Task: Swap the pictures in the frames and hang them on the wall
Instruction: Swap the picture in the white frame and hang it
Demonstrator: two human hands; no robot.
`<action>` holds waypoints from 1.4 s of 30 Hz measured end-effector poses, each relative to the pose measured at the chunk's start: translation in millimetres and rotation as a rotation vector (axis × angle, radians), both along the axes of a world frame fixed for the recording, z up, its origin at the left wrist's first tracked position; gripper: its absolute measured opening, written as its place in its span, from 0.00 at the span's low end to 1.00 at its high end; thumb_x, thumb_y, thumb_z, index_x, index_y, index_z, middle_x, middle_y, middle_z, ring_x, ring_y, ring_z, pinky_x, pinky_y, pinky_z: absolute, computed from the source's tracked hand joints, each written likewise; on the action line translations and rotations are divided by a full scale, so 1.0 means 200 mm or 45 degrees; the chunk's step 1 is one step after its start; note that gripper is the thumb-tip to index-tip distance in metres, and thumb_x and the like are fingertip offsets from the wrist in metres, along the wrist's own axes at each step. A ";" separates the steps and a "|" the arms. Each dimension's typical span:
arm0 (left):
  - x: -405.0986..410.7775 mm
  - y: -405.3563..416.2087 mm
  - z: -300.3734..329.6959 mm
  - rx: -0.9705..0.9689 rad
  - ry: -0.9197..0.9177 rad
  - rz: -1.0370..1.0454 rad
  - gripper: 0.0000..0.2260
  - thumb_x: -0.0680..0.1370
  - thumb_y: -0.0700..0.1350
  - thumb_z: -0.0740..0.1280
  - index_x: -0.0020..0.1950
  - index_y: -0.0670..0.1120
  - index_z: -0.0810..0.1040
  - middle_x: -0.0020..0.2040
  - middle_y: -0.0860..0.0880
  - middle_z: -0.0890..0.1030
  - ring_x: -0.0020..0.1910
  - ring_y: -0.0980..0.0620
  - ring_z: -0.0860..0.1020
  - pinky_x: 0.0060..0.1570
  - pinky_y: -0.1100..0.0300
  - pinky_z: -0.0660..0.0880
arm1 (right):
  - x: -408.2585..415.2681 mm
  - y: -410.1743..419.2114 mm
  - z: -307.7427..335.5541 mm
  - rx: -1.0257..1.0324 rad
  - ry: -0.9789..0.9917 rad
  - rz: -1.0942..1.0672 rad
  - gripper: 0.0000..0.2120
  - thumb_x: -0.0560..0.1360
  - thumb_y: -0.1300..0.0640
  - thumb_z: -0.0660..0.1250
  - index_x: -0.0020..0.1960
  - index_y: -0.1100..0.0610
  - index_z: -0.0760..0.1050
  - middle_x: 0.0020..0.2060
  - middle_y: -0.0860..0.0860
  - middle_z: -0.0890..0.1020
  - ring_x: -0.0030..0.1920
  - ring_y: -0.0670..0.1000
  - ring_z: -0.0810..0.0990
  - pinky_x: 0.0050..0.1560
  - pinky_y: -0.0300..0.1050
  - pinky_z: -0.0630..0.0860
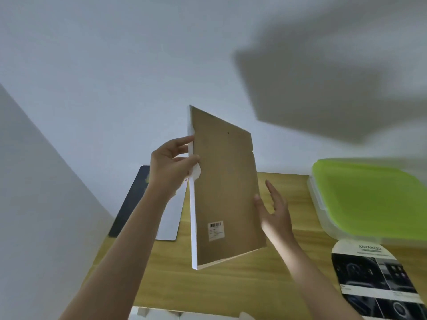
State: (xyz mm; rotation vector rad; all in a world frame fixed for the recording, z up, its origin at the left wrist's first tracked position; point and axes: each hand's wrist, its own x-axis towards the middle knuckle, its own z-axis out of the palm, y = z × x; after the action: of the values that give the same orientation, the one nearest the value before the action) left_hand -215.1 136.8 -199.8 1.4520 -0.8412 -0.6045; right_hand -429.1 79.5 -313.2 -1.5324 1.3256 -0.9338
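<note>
A white picture frame (225, 188) is held up in the air in front of the white wall (115, 65), its brown backing board with a barcode label facing me. My left hand (172, 167) grips its left white edge near the top, thumb on the back. My right hand (275, 211) is open with fingers spread, its fingertips against the frame's right edge. The frame's front side is hidden. A dark picture or frame (136, 199) lies on the wooden table (231, 287) behind my left arm, a white sheet (171, 218) beside it.
A clear plastic box with a green lid (374, 199) sits at the table's right. A printed product card (374, 278) lies in front of it. White objects (161, 314) show at the bottom edge. A grey wall stands at the left.
</note>
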 end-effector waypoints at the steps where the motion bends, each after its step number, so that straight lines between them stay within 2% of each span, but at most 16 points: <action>1: 0.02 0.00 -0.03 -0.008 0.062 -0.020 0.18 0.70 0.34 0.71 0.57 0.50 0.80 0.49 0.46 0.82 0.37 0.53 0.81 0.32 0.62 0.77 | -0.01 -0.02 -0.02 0.097 -0.070 0.028 0.24 0.76 0.46 0.64 0.71 0.41 0.64 0.58 0.48 0.71 0.52 0.40 0.74 0.52 0.40 0.74; 3: 0.06 0.00 -0.10 -0.028 0.175 -0.038 0.18 0.71 0.34 0.70 0.57 0.50 0.80 0.51 0.44 0.82 0.39 0.49 0.81 0.31 0.60 0.76 | -0.01 -0.03 -0.07 0.239 -0.230 0.082 0.22 0.77 0.51 0.64 0.70 0.44 0.66 0.55 0.48 0.76 0.50 0.44 0.78 0.45 0.36 0.77; 7: 0.10 -0.02 -0.27 -0.028 0.337 -0.005 0.16 0.74 0.33 0.67 0.60 0.46 0.77 0.48 0.46 0.83 0.38 0.53 0.81 0.30 0.64 0.75 | -0.02 -0.01 -0.16 0.164 -0.214 0.034 0.23 0.76 0.57 0.67 0.69 0.45 0.68 0.57 0.48 0.76 0.46 0.51 0.80 0.41 0.38 0.76; 11: 0.08 -0.01 -0.44 0.112 0.175 -0.015 0.18 0.75 0.35 0.66 0.62 0.50 0.75 0.47 0.51 0.83 0.41 0.56 0.83 0.39 0.62 0.78 | -0.05 0.02 -0.26 0.127 -0.214 -0.074 0.23 0.74 0.59 0.69 0.66 0.43 0.70 0.54 0.49 0.77 0.47 0.52 0.80 0.35 0.34 0.76; 13: 0.06 0.01 -0.56 0.226 0.140 -0.054 0.19 0.74 0.38 0.67 0.64 0.52 0.74 0.54 0.49 0.82 0.45 0.53 0.83 0.44 0.56 0.81 | -0.07 0.02 -0.32 0.126 -0.188 -0.124 0.23 0.73 0.59 0.70 0.64 0.42 0.71 0.53 0.52 0.77 0.46 0.55 0.80 0.35 0.35 0.77; 15: 0.03 0.05 -0.67 0.382 0.074 -0.096 0.23 0.72 0.42 0.70 0.66 0.55 0.72 0.61 0.49 0.77 0.51 0.51 0.81 0.50 0.51 0.80 | -0.09 0.04 -0.38 0.158 -0.174 -0.157 0.23 0.73 0.61 0.70 0.65 0.46 0.72 0.51 0.53 0.78 0.41 0.53 0.80 0.33 0.35 0.76; 16: 0.01 0.08 -0.72 0.451 0.057 -0.130 0.26 0.72 0.41 0.71 0.68 0.55 0.70 0.63 0.50 0.75 0.52 0.51 0.80 0.52 0.51 0.79 | -0.09 0.04 -0.41 0.171 -0.158 -0.171 0.23 0.73 0.62 0.70 0.66 0.48 0.73 0.50 0.54 0.79 0.40 0.52 0.80 0.34 0.35 0.76; 18: -0.03 0.14 -0.82 0.548 0.047 -0.207 0.30 0.71 0.39 0.72 0.70 0.52 0.66 0.68 0.51 0.71 0.57 0.50 0.78 0.57 0.51 0.77 | -0.10 0.06 -0.48 0.213 -0.102 -0.210 0.24 0.72 0.60 0.71 0.66 0.47 0.72 0.52 0.55 0.77 0.45 0.52 0.80 0.42 0.41 0.78; 21: -0.06 0.22 -0.93 0.693 -0.047 -0.315 0.38 0.69 0.40 0.75 0.74 0.50 0.61 0.71 0.52 0.66 0.68 0.49 0.68 0.67 0.58 0.65 | -0.09 0.08 -0.56 0.303 -0.033 -0.238 0.25 0.72 0.58 0.71 0.66 0.44 0.72 0.55 0.55 0.75 0.53 0.52 0.78 0.55 0.51 0.78; 24: -0.04 0.25 -1.01 0.809 -0.149 -0.378 0.46 0.64 0.44 0.78 0.76 0.48 0.56 0.73 0.51 0.63 0.71 0.50 0.63 0.66 0.60 0.62 | -0.08 0.11 -0.62 0.350 -0.011 -0.207 0.24 0.73 0.58 0.70 0.66 0.43 0.71 0.57 0.54 0.75 0.52 0.51 0.79 0.51 0.48 0.79; 26: -0.01 0.26 -1.05 0.885 -0.242 -0.407 0.50 0.62 0.48 0.80 0.76 0.48 0.54 0.73 0.50 0.63 0.71 0.49 0.62 0.69 0.55 0.62 | -0.05 0.12 -0.65 0.372 0.008 -0.176 0.25 0.73 0.57 0.70 0.67 0.43 0.70 0.57 0.54 0.75 0.51 0.49 0.80 0.48 0.45 0.79; 31: 0.05 0.28 -1.08 1.005 -0.385 -0.407 0.52 0.60 0.51 0.80 0.76 0.46 0.53 0.71 0.48 0.62 0.70 0.47 0.61 0.69 0.52 0.63 | 0.02 0.13 -0.72 0.405 0.100 -0.152 0.25 0.71 0.55 0.70 0.66 0.45 0.70 0.56 0.55 0.77 0.51 0.52 0.80 0.53 0.52 0.79; 34: 0.06 0.28 -1.09 1.031 -0.423 -0.422 0.52 0.60 0.51 0.80 0.76 0.45 0.52 0.68 0.49 0.60 0.67 0.48 0.62 0.67 0.53 0.65 | 0.05 0.14 -0.70 0.414 0.147 -0.167 0.23 0.73 0.57 0.69 0.66 0.50 0.70 0.58 0.56 0.75 0.49 0.51 0.80 0.43 0.40 0.77; 36: 0.07 0.28 -1.09 1.035 -0.441 -0.423 0.52 0.61 0.51 0.80 0.76 0.45 0.52 0.67 0.49 0.59 0.64 0.49 0.63 0.66 0.54 0.66 | 0.06 0.14 -0.69 0.415 0.230 -0.188 0.21 0.74 0.58 0.68 0.66 0.53 0.70 0.58 0.55 0.72 0.53 0.52 0.77 0.48 0.39 0.74; 39: 0.07 0.27 -1.09 1.033 -0.497 -0.402 0.51 0.61 0.50 0.79 0.76 0.46 0.53 0.65 0.50 0.60 0.59 0.52 0.61 0.64 0.55 0.65 | 0.07 0.13 -0.69 0.392 0.407 -0.191 0.21 0.73 0.57 0.69 0.65 0.54 0.71 0.57 0.55 0.72 0.61 0.56 0.69 0.63 0.50 0.68; 42: 0.07 0.26 -1.10 1.044 -0.542 -0.388 0.50 0.62 0.50 0.79 0.76 0.45 0.53 0.64 0.49 0.61 0.56 0.53 0.58 0.63 0.55 0.65 | 0.08 0.13 -0.69 0.415 0.407 -0.170 0.20 0.72 0.58 0.70 0.63 0.55 0.72 0.54 0.53 0.70 0.61 0.58 0.70 0.63 0.54 0.70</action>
State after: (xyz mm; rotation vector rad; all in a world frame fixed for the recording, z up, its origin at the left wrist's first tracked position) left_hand -200.2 189.3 -419.2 2.2673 -1.2405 -0.9551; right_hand -413.6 105.0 -452.1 -1.3870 1.7307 -0.5279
